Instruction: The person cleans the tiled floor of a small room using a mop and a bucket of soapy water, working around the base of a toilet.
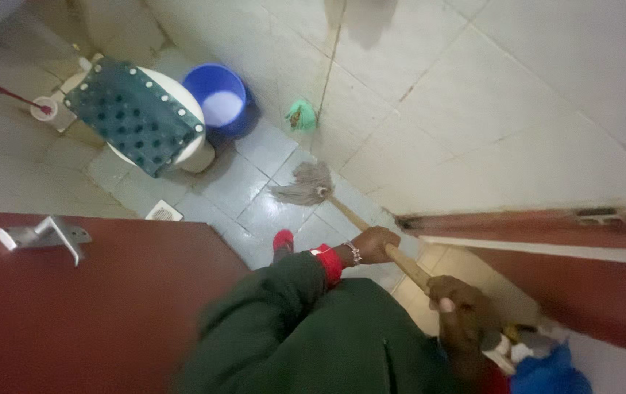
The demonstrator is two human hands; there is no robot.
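With the right hand (459,310) near and left hand (373,244) farther along, both grips wrapped around the wooden mop handle (408,266), short overlapping strokes would best keep the mop head (306,186) flat on the tiled floor (244,182) beside the toilet (145,117).

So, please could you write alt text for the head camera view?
Both hands, left hand ahead of right hand, hold a wooden mop handle, its mop head on the grey tiled floor. Behind stand a toilet and a blue bucket.
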